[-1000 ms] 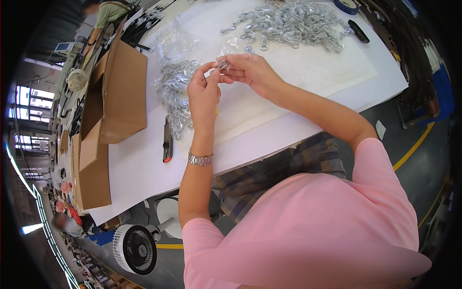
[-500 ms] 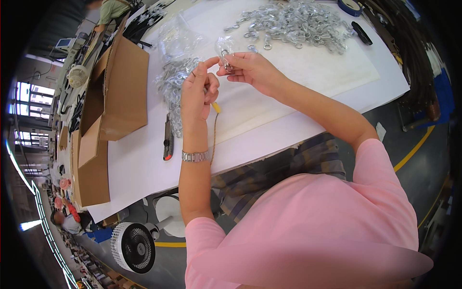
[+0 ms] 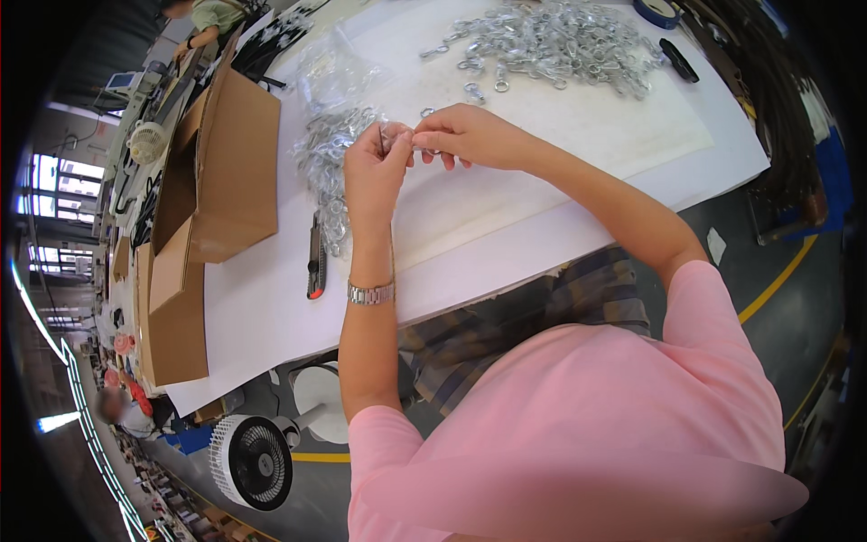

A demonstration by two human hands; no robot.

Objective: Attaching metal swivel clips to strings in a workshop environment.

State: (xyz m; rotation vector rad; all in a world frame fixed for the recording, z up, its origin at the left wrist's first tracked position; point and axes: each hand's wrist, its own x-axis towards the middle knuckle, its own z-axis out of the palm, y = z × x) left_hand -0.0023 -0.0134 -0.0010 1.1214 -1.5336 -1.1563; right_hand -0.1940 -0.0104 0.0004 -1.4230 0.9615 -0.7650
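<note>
White table (image 3: 560,194) filling the upper middle, its near edge running slantwise from lower left to the right, just above the lap; bare white surface open between the hands and this edge, and more to the right of the forearms. Dark floor below and at right, with a yellow line (image 3: 777,285) curving past the table corner. At the left side, 2 brown cardboard boxes (image 3: 221,172), plain, flaps open, one behind the other, standing along the left edge of the table. On the floor under this edge, a white round fan (image 3: 253,461). At the far side of the table, a wide heap of small silver metal rings and hooks (image 3: 560,36); nearer, left of the hands, a second heap of the same parts (image 3: 330,167), with a clear plastic bag (image 3: 330,77) just behind. Black and red utility knife (image 3: 315,262) lying near the left wrist. Left hand (image 3: 372,172) raised, fingers closed in a pinch; right hand (image 3: 465,135) touching it, fingertips also pinching; between both, one small metal part (image 3: 397,140), held above the table, mostly hidden by fingers. Silver watch (image 3: 371,293) on the left wrist.
</note>
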